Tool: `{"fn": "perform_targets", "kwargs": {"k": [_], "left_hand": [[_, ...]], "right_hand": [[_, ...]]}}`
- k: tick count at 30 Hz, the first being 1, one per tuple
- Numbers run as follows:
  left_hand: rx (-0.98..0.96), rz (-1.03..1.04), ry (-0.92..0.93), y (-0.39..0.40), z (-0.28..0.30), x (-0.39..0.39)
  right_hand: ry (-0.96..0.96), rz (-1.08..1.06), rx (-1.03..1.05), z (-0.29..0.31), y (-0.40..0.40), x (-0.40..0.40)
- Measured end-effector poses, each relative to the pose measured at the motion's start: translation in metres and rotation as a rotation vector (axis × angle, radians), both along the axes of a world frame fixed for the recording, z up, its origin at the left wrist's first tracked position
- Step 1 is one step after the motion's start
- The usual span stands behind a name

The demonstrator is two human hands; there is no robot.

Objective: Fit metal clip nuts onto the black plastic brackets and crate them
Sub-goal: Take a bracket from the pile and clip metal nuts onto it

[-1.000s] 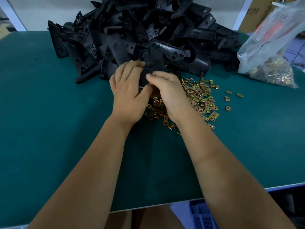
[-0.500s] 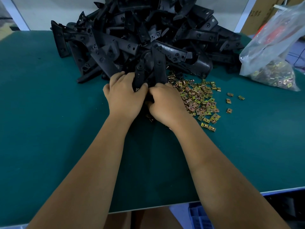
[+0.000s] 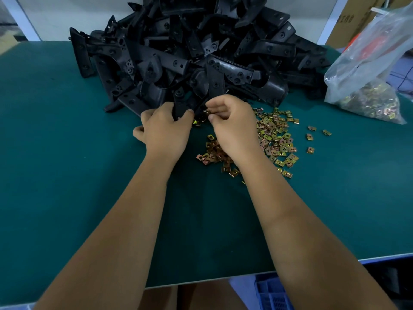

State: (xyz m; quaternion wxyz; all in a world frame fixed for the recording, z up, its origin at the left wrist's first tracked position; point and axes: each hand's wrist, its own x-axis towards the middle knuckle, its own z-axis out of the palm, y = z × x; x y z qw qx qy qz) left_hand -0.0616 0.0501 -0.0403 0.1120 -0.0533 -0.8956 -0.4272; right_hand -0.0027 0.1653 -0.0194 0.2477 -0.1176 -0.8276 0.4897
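Observation:
A big heap of black plastic brackets (image 3: 201, 48) fills the back of the green table (image 3: 67, 175). My left hand (image 3: 165, 130) grips the lower end of one black bracket (image 3: 181, 104) at the front of the heap. My right hand (image 3: 232, 126) pinches a small metal clip nut (image 3: 206, 112) between thumb and fingers, right against that bracket. A loose scatter of brass-coloured clip nuts (image 3: 274, 137) lies on the table under and to the right of my right hand.
A clear plastic bag (image 3: 371, 81) with more clip nuts rests at the back right. Cardboard boxes (image 3: 355, 19) stand behind it. A blue crate (image 3: 272, 294) shows below the table's front edge.
My right hand has lifted off the bracket and now pinches a clip nut beside it. The left hand shifted its grip lower on the bracket. More of the nut scatter shows.

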Motion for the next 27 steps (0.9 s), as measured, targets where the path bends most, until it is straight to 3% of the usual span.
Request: {"fn": "perform_targets", "kwargs": {"k": [7,13,21,27], "left_hand": [[0.004,-0.039,0.058,0.001,-0.001,0.002],[0.013,-0.116,0.077,0.003,-0.004,0.004],[0.034,-0.154,0.115,0.003,-0.002,0.007],[0.048,-0.186,0.152,0.004,0.0,0.01]], "right_hand": [[0.083,-0.005,-0.448,0.005,0.001,0.001],[0.122,0.055,-0.694,0.004,0.004,0.0],[0.062,0.061,-0.622,0.001,0.005,-0.003],[0.052,0.095,-0.684,0.002,0.006,-0.001]]}}
